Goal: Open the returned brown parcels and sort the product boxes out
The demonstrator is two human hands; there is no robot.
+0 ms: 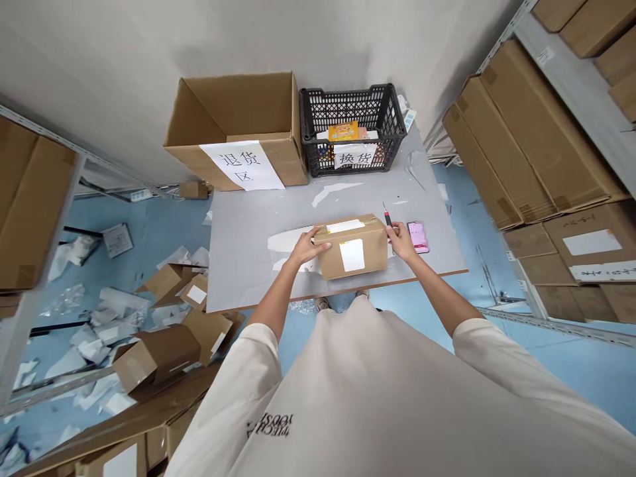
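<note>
A taped cardboard box (328,263) sits near the front edge of the grey table, with white labels on its top and front faces. My left hand (307,248) grips its left end, thumb along the front. At the box's right end, my right hand (400,240) closes around a slim craft knife (387,216) with a red and black handle; its thin metal tip points up and away from me. Right of that hand lies a phone (418,236) with a pink lit screen.
Behind stand an open carton (191,156) with a paper sign and a black plastic crate (311,149) holding small packages. Backing-paper scraps (285,240) lie on the table (238,265). Shelves of cartons (536,139) flank both sides; opened boxes (161,354) and packing waste cover the left floor.
</note>
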